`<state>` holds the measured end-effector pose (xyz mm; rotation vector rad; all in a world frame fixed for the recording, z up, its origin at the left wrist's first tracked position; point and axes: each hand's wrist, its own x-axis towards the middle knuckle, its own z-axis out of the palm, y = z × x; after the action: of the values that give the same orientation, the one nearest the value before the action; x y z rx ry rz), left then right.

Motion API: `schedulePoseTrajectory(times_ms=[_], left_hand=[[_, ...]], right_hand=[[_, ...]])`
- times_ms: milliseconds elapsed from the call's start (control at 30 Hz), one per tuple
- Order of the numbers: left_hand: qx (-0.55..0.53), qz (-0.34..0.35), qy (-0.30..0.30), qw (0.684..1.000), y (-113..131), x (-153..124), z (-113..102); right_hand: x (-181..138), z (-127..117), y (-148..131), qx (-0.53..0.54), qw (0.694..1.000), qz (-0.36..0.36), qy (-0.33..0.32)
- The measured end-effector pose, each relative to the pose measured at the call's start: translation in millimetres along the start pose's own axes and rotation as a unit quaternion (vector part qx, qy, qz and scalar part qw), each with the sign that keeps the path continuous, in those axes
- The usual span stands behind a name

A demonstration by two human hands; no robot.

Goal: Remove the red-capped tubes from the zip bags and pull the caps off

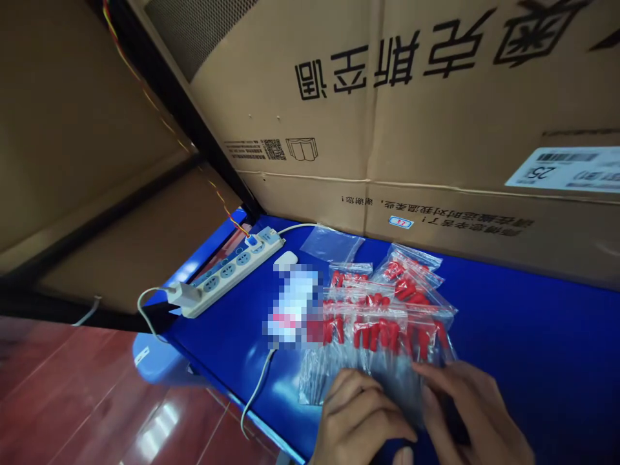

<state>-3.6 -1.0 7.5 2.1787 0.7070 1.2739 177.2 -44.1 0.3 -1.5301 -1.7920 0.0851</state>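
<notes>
Small clear zip bags (372,332) with red-capped items in them lie in an overlapping pile on the blue table. The lower parts of the bags look clear, and what they hold there is hard to make out. My left hand (361,416) is at the pile's near edge, fingers curled inward; what they hold, if anything, is hidden. To its right, my right hand (477,410) has its index finger and thumb close together at the near right bag, pinching its clear plastic. Both hands partly cover the near bags.
A blurred-out phone-like device (293,307) with a cable lies left of the bags. Beyond it are a white case (285,261), a power strip (232,271) with plugs, and a flat clear bag (332,244). A large cardboard box (411,142) walls the back. A blue stool (165,365) stands below left.
</notes>
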Motion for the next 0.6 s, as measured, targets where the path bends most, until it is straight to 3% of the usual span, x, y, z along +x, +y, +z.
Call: schedulePoseTrajectory(times_ms=[100,333,500,600], left_hand=[[0.003,-0.004,0.024,1.000,6,1,5],[0.019,0.030,-0.031,0.999,25,20,11],[0.107,0.030,-0.136,0.984,37,65,9],[0.145,0.082,-0.208,0.964,40,97,15]], right_hand=[[2,0,-3,0.013,1.000,0.010,0.008],[2,2,0,0.062,0.992,0.104,0.034],[3,-1,14,0.091,0.985,0.124,0.073],[10,-8,21,0.080,0.979,0.149,0.118]])
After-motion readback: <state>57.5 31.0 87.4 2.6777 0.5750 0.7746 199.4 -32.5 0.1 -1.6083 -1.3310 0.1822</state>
